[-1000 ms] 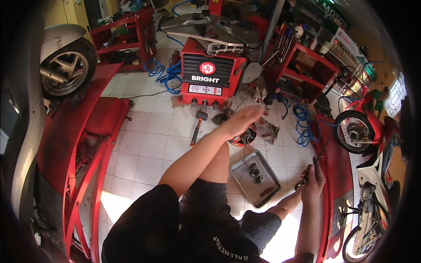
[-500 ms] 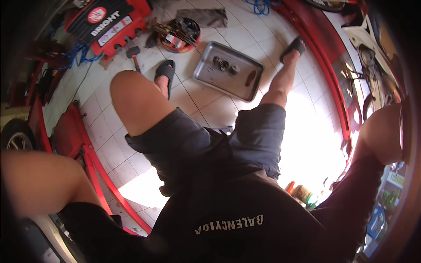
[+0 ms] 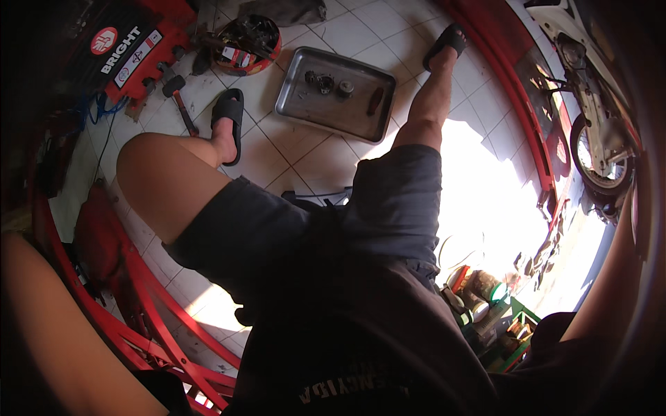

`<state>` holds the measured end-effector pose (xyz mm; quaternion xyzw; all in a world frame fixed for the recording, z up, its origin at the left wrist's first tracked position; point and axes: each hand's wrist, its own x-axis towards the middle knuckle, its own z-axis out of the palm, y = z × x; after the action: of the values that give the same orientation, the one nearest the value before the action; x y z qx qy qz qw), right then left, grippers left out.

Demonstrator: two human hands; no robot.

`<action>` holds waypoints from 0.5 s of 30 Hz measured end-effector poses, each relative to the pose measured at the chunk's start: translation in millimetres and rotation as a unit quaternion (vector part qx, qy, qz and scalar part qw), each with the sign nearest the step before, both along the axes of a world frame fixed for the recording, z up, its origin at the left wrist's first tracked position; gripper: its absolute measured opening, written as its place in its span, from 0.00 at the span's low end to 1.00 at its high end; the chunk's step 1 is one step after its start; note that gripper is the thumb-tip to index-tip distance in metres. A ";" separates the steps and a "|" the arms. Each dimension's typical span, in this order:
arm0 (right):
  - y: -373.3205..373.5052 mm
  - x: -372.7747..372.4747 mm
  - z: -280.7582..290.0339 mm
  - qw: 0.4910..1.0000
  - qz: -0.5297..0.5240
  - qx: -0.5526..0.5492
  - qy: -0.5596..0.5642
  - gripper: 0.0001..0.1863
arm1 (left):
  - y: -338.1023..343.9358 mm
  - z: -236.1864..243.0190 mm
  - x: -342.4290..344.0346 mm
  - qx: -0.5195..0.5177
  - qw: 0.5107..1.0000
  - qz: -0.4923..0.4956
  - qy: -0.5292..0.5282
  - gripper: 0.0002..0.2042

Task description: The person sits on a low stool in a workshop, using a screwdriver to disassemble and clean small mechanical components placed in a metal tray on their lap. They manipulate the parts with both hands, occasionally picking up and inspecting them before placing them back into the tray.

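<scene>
Neither of my hands is in view. My left arm [image 3: 55,340] runs along the lower left edge and my right arm [image 3: 614,277] along the right edge; both hands lie outside the picture. Between my feet, on the tiled floor, rests a shallow grey metal tray [image 3: 326,116]. Small dark metal parts [image 3: 323,84] lie in it, beside a short light cylindrical part [image 3: 346,88] and a reddish-brown elongated piece [image 3: 375,101]. A hammer [image 3: 182,104] with a dark head lies left of the tray, near my left sandal [image 3: 227,109].
A round red basin [image 3: 241,71] of tools stands behind the tray. A red and black machine [image 3: 132,59] is at the far left, red metal frames [image 3: 139,291] at the near left. Another red frame [image 3: 510,100] and a motorbike [image 3: 590,132] are on the right; containers [image 3: 479,295] stand lower right.
The view has shifted, so the tray and basin appear further left and higher. Both arms have moved outward and lower in the picture. Items in the tray look unchanged.
</scene>
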<state>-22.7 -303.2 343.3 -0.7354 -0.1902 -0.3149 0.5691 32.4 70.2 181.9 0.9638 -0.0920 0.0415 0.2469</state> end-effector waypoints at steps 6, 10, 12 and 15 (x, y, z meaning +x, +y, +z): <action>2.8 -3.5 -21.1 1.000 0.011 0.019 0.000 0.12 | 4.3 -22.3 -2.8 0.014 0.999 0.040 0.035 0.22; 4.0 -0.9 -12.2 0.999 0.001 0.027 -0.021 0.11 | 6.2 -21.0 0.4 0.006 0.999 0.040 0.030 0.21; 3.9 -1.7 -4.0 0.999 -0.007 0.030 -0.034 0.10 | 7.2 -18.3 1.4 -0.001 0.999 0.037 0.031 0.21; 4.7 -3.6 9.2 0.998 -0.019 0.029 -0.058 0.09 | 7.9 -17.3 5.7 -0.010 0.999 0.033 0.030 0.20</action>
<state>-26.3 -298.4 352.5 -0.7026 -0.1993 -0.3733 0.5720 38.2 78.1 164.6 0.9645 -0.0525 0.0213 0.2580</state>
